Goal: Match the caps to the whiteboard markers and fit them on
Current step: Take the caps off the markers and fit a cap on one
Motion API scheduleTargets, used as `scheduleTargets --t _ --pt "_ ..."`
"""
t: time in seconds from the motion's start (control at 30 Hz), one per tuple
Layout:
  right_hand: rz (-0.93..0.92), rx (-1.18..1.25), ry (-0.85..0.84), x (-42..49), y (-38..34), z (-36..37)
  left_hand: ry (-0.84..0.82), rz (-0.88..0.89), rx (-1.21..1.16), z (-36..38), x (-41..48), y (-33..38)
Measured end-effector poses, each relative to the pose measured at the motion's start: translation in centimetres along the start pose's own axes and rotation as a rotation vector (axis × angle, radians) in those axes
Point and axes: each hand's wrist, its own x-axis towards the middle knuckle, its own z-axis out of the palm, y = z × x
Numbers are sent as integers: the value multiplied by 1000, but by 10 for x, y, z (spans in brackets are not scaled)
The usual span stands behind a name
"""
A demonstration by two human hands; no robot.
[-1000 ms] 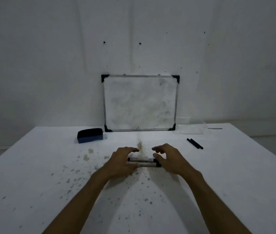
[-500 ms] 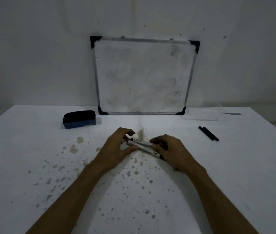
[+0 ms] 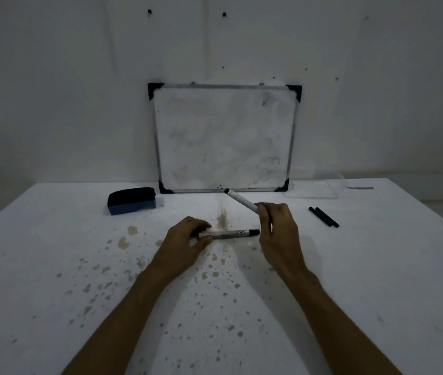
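My right hand (image 3: 278, 234) is up off the table (image 3: 377, 266) and its fingers (image 3: 265, 212) are closed around 1 whiteboard marker (image 3: 242, 200). I hold that raised marker by its lower end, and it tilts up and away to the left, with its far dark end in front of the bottom edge of the whiteboard (image 3: 224, 136). My left hand (image 3: 185, 244) is low, near the table top. Its fingers are curled and pinch the left end of the second marker (image 3: 231, 233), which lies flat and points to the right. That marker has a gray label and a dark right end, and this end sits just under my right hand, close to it, but I cannot tell if they touch. 2 black caps (image 3: 323, 216) lie side by side on the table, off to the right of my right hand and apart from it. They slant the same way and touch or nearly touch each other. A blue eraser (image 3: 132, 200) with a dark top sits on the left, near the bottom left corner of the whiteboard. The whiteboard leans on the wall (image 3: 52, 90) at the back of the table. A clear plastic thing (image 3: 315, 189) lies at the back on the right, beside the board. The table has many small brown spots around my arms.
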Motion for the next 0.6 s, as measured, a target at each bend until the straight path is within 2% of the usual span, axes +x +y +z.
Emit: scheduleTargets --t 0.07,0.17,0.3,0.37,0.43,0.5,0.6 --pt "46 29 -46 -8 -11 4 31 -73 -56 1 -6 10" --pt "111 141 -154 -27 -25 12 131 -193 -369 2 -12 25" --pt "103 135 -320 -40 -39 20 271 -226 -622 -2 -13 34" --pt "95 151 -387 -42 -41 22 288 -247 -721 -5 -14 34" --pt "138 298 -429 -43 -41 21 236 -268 -859 -7 -14 32" --pt "225 552 -438 -36 -37 14 156 -272 -997 -10 -14 31" --pt "446 978 -469 -26 -29 0 64 -241 -1149 -11 -10 38"
